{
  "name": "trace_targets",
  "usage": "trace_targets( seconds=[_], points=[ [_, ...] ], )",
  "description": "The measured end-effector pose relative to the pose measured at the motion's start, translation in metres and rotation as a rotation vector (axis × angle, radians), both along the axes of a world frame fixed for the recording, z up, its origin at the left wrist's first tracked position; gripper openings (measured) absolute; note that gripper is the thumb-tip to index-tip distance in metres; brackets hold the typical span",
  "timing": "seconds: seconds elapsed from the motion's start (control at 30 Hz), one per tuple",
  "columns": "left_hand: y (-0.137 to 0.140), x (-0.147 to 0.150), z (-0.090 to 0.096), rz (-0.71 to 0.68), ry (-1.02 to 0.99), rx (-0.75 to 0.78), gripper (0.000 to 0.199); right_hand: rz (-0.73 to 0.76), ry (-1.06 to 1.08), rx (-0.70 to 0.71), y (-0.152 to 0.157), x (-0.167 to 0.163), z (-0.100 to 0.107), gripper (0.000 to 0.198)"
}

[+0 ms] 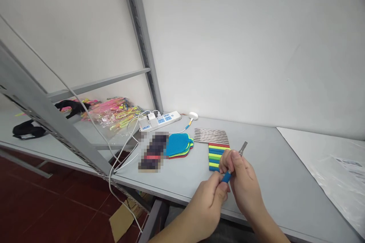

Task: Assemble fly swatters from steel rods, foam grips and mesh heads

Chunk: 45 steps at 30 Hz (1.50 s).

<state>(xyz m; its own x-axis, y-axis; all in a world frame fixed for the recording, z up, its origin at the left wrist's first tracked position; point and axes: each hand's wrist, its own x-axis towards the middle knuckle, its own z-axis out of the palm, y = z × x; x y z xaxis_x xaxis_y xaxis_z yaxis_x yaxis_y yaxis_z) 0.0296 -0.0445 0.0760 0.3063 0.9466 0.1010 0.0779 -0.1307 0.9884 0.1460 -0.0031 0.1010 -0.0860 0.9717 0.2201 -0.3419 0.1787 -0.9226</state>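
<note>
Along the near side, the grey tabletop surface (pixel 265 212) is running its front edge beneath both forearms, and the hands are showing just over that edge; a broad stretch of it is lying between the right hand (pixel 239 171) and a white plastic sheet (pixel 327 174) at the right, while a narrower stretch is separating the hands from the blue mesh paddle-shaped pieces (pixel 178 144). The left hand (pixel 208 197) is closing around a blue tubular sleeve (pixel 227 177), and the right hand is curling tightly around a slim silver metal rod (pixel 243 148), tilted in line with the sleeve, its tip pointing up and away; the fingers are hiding how the two are meeting. Behind the surface, a plain white wall (pixel 242 45) is rising, and a grey metal frame (pixel 142 34) is standing to the left above a dark red tiled floor (pixel 51 205). At least seven red, yellow and blue tubes (pixel 213 156) are lying side by side, partly covered by the right hand; several silver rods (pixel 211 135) are lying just beyond, too tight to count; one white power strip (pixel 164 120) is sitting farther left.
</note>
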Motion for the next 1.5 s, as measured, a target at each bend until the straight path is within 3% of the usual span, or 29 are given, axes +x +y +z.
trace_targets(
  seconds=[0.1,0.2,0.33,0.4,0.5,0.73,1.2,1.5],
  points=[
    [0.011,0.012,0.003,-0.019,0.208,0.215,0.024,-0.054,-0.098,0.043,-0.001,0.020,-0.002,0.038],
    [0.023,0.037,-0.003,0.003,0.255,0.331,0.027,-0.146,-0.127,0.030,0.000,0.048,0.004,0.024],
    [0.029,0.076,-0.013,-0.036,0.256,0.278,0.036,-0.357,-0.112,-0.038,0.010,0.082,0.011,0.032],
    [0.030,0.091,-0.014,-0.060,0.242,0.246,0.045,-0.400,-0.100,-0.058,0.016,0.093,0.010,0.046],
    [0.035,0.104,-0.013,-0.062,0.255,0.215,0.042,-0.444,-0.093,-0.080,0.025,0.103,0.002,0.052],
    [0.042,0.095,-0.019,-0.029,0.274,0.094,0.017,-0.462,-0.258,-0.075,0.033,0.110,-0.016,0.052],
    [0.037,0.084,-0.026,-0.068,0.274,0.010,0.016,-0.441,-0.317,-0.011,0.029,0.117,-0.022,0.049],
    [0.036,0.085,-0.028,-0.058,0.280,0.037,0.016,-0.459,-0.350,-0.021,0.025,0.112,-0.030,0.047]
  ],
)
